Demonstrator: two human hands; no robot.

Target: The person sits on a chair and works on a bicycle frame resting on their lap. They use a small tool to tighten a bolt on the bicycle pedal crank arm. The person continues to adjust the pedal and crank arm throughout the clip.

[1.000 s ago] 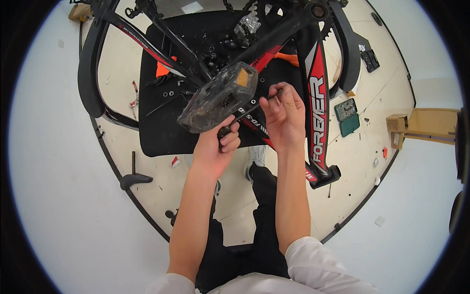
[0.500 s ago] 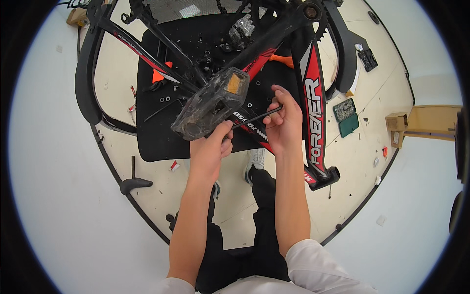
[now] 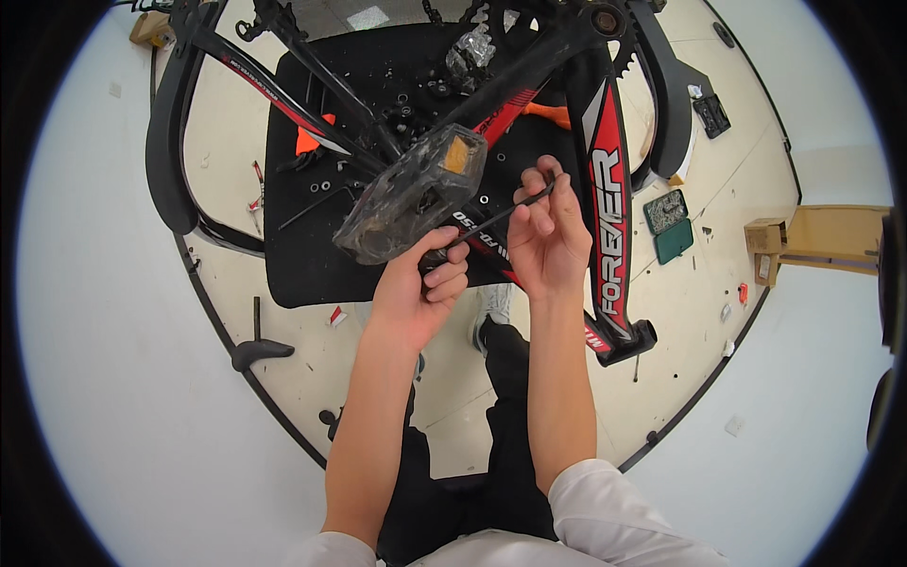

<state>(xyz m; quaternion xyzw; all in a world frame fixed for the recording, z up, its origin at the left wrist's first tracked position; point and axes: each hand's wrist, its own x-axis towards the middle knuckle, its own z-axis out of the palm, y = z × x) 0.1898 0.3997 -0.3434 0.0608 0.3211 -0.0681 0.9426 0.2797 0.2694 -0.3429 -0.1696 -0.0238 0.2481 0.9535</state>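
A slim black rod-shaped tool (image 3: 496,220) slants up to the right between my hands. My left hand (image 3: 420,288) is closed around its thicker dark end, just below a scuffed, dirty bicycle pedal (image 3: 411,198) with an amber reflector. At the tool's other end, the fingers of my right hand (image 3: 551,236) pinch the tip, beside the red, black and white frame tube (image 3: 609,222). A black crank arm (image 3: 539,76) runs down from the upper right to the pedal. My left fingers partly hide the tool's thick end, so its exact kind is unclear.
The bicycle frame lies across a black chair seat (image 3: 293,269) strewn with small nuts and washers, an L-shaped hex key (image 3: 316,210) and orange-handled tools. Curved black armrests (image 3: 170,142) flank it. A green case (image 3: 673,241) and cardboard boxes (image 3: 765,236) are on the right.
My left hand has shifted right and turned, showing more of the tool's dark thick end. My right fingers have risen slightly with the tip. The pedal appears slightly further right.
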